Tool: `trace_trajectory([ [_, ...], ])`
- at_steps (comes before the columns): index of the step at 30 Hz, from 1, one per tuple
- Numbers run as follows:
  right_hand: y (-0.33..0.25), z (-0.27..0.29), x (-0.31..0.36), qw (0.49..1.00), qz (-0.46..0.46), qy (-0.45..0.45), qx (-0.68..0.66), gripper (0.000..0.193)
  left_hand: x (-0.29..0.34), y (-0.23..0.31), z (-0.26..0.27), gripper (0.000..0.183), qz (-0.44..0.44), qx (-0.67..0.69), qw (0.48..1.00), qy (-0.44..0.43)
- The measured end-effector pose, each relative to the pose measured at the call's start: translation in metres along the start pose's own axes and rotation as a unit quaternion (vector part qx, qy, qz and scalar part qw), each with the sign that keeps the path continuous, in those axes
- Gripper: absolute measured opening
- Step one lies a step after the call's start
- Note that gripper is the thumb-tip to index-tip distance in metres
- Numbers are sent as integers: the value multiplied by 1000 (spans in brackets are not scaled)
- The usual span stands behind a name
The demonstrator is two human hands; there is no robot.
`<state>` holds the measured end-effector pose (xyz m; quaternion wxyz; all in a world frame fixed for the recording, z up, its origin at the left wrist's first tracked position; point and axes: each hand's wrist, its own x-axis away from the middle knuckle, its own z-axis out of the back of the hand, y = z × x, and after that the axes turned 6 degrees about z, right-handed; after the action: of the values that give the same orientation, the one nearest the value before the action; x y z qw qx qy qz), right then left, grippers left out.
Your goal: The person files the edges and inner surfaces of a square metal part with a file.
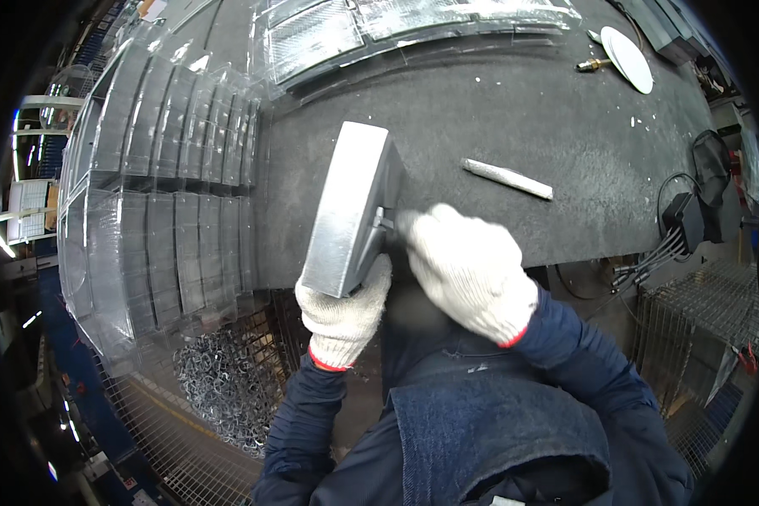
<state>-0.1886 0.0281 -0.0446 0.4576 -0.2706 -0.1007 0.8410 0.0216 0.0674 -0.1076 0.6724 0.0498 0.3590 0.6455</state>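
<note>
My left hand (346, 316), in a white knit glove with a red cuff, grips the lower end of a grey metal box-shaped part (339, 215). The part is tilted up over the near edge of the dark worktable (582, 160), its smooth side facing left. My right hand (468, 270), gloved the same way, is closed at the part's right side around a dark tool (403, 226) that is smeared by motion. A small metal piece shows between tool and part; I cannot tell whether they touch. Beyond my right hand lies a pale, rough-surfaced stick (508, 179).
Metal parts in clear plastic stand in stacked rows (164, 177) on the left; more packed parts (379, 34) lie at the back. A white disc (627, 59) with a brass fitting is far right. Metal rings (228, 384) fill a wire basket below left. Cables (654, 261) hang at the right edge.
</note>
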Motion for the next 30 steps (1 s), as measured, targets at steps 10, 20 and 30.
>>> trace_trajectory([
  [10, 3, -6, 12, 992, -47, 18, -112, 29, -11, 3, -1, 45, 57, 85, 993, 64],
  [20, 16, 2, 1, 986, -44, 27, -158, 24, -16, 7, 8, 40, 86, 175, 981, -9],
  [30, 11, 4, 5, 973, -66, 17, -221, 22, -29, 27, 19, 43, 148, 285, 944, -71],
])
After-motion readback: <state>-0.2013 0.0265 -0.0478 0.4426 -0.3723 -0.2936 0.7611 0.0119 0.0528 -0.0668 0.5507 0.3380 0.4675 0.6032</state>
